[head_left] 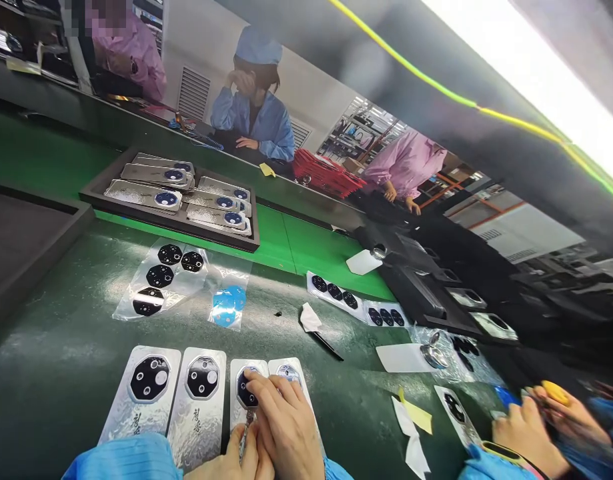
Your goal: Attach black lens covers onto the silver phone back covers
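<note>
Pressing the closed-up fingers (266, 393) of our right hand (289, 430) onto the black camera ring (247, 389) of a silver phone back cover (237, 415), long axis running 12-to-6, while our left hand (231, 463) pinches a slim tool (245, 437) (tip just at 6 o'clock from the ring, lol).

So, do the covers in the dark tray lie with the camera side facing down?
No, the phone back covers in the dark tray show their round camera lenses facing up.

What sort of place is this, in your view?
Likely an electronics factory assembly line. A co-worker in a blue smock and cap, silver phone back covers with round black camera modules, and a dark tray of more covers show it.
</note>
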`<state>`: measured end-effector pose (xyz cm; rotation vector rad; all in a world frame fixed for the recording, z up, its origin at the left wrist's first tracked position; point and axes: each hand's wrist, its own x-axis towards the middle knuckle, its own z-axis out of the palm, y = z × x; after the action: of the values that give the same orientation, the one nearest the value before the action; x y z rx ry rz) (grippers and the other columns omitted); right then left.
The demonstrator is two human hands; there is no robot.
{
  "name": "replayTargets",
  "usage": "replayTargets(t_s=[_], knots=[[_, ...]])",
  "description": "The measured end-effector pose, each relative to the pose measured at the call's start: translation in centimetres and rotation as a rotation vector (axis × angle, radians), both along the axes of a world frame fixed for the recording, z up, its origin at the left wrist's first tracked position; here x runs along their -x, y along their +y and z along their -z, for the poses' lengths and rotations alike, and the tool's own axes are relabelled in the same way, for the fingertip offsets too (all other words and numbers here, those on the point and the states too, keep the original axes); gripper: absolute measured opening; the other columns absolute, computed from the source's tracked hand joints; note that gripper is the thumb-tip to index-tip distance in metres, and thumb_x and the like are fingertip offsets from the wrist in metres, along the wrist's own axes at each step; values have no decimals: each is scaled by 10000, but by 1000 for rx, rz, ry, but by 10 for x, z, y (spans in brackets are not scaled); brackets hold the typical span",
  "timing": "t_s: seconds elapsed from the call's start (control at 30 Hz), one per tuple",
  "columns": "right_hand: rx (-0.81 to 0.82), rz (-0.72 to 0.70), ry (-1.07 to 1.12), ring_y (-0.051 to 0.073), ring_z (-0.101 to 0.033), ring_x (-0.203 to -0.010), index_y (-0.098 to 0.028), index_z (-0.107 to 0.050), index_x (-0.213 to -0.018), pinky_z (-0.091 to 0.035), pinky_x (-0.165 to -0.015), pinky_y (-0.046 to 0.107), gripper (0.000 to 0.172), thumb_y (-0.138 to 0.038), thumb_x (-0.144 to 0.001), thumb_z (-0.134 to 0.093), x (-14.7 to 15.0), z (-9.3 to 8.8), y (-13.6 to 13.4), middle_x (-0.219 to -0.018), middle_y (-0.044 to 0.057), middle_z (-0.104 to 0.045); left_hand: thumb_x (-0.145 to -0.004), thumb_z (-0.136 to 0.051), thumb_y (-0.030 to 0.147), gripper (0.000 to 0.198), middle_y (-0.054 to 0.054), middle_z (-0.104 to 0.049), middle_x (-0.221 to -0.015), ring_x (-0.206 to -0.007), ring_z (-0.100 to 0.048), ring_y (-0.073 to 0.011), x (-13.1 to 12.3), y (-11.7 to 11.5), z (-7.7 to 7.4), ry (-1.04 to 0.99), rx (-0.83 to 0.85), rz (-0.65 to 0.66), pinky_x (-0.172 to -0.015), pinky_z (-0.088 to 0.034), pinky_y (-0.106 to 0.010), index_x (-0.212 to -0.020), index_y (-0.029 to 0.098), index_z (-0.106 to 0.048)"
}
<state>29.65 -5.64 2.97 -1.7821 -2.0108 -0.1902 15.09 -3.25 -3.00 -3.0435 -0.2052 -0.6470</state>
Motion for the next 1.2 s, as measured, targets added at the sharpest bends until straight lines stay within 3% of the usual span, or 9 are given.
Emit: replayTargets(t_s=[0.17,0.3,0.47,0.67,0.9,1.1,1.2], knots=[[29,98,3,199,-583,-783,-206,-583,-1023,-381,-673,328,322,-2,-880,-378,-8,0,-8,-954,37,-715,-978,-436,253,324,-197,-754,-951,-913,-721,-255,-2,3,-9,-85,-50,28,-670,-551,-293,-1050,33,-662],[193,155,198,204,-554,-782,-228,-576,-993,-406,-688,322,190,-107,-948,-436,-20,-5,-1,-885,34,-638,-961,-466,236,342,-221,-726,-1067,-929,-708,-274,0,-2,3,38,3,-1,-599,-529,-286,-1193,29,-609],[354,75,472,216,-536,-949,-232,-571,-925,-439,-822,345,139,-97,-895,-563,-31,-3,29,-991,37,-562,-950,-465,217,374,-228,-709,-1116,-962,-694,-281,2,-4,10,71,26,-12,-619,-530,-292,-1254,31,-574],[436,27,480,202,-518,-921,-212,-536,-828,-438,-806,328,187,-36,-860,-587,-34,-1,42,-935,27,-525,-974,-420,240,330,-201,-749,-987,-871,-714,-254,-3,1,-6,-11,-51,-14,-626,-519,-282,-1101,39,-649],[506,-53,449,216,-481,-904,-206,-492,-795,-424,-789,344,214,-6,-850,-541,-38,-3,49,-926,42,-513,-989,-410,266,347,-188,-758,-951,-830,-722,-243,-3,3,-13,-91,-44,-33,-623,-516,-282,-1030,40,-670],[494,-107,433,228,-447,-869,-219,-459,-793,-404,-775,376,181,-65,-885,-485,-39,-1,40,-927,49,-509,-971,-451,246,338,-207,-734,-1045,-919,-702,-266,0,1,-6,1,4,-30,-606,-511,-288,-1162,30,-628],[460,-101,460,223,-456,-885,-225,-449,-811,-413,-788,370,167,-88,-906,-462,-41,-1,35,-939,51,-503,-974,-454,246,352,-200,-720,-1089,-963,-689,-267,2,1,-4,9,-1,-2,-674,-529,-312,-1207,33,-610]])
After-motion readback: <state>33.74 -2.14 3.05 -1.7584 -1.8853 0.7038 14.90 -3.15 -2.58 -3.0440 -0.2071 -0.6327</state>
